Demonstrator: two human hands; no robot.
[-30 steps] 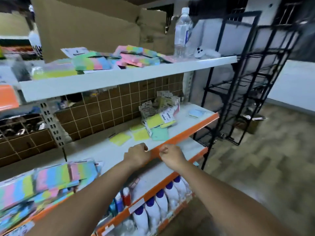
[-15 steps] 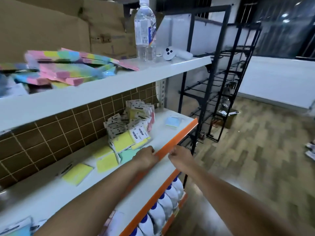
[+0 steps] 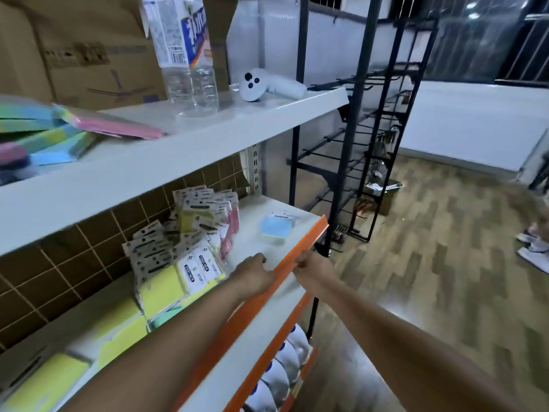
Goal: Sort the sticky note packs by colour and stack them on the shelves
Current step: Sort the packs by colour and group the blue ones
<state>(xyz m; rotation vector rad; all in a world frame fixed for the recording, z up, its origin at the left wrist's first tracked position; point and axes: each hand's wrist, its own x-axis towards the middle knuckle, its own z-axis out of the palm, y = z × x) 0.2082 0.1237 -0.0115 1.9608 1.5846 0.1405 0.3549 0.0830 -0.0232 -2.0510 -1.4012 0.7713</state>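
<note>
A heap of carded sticky note packs (image 3: 184, 242), mostly yellow with some pink, lies on the middle white shelf (image 3: 255, 233). A single blue pack (image 3: 277, 228) lies apart near the shelf's right end. Loose yellow packs (image 3: 118, 331) and a green one (image 3: 166, 319) lie left of the heap. Rainbow packs (image 3: 44, 135) are piled on the top shelf (image 3: 208, 144). My left hand (image 3: 255, 272) and my right hand (image 3: 312, 267) are both curled at the orange edge strip (image 3: 297, 257) of the middle shelf, one on each side of it, right of the heap.
A water bottle (image 3: 187, 55), a white controller (image 3: 267, 86) and cardboard boxes (image 3: 74, 49) stand on the top shelf. White bottles (image 3: 282, 367) fill the shelf below. A black wire rack (image 3: 371, 129) stands to the right on wooden floor. Someone's shoes (image 3: 534, 248) show at the far right.
The view has swung right and closer along the shelves. Both hands have slid right along the orange strip, past the heap of packs, staying close together.
</note>
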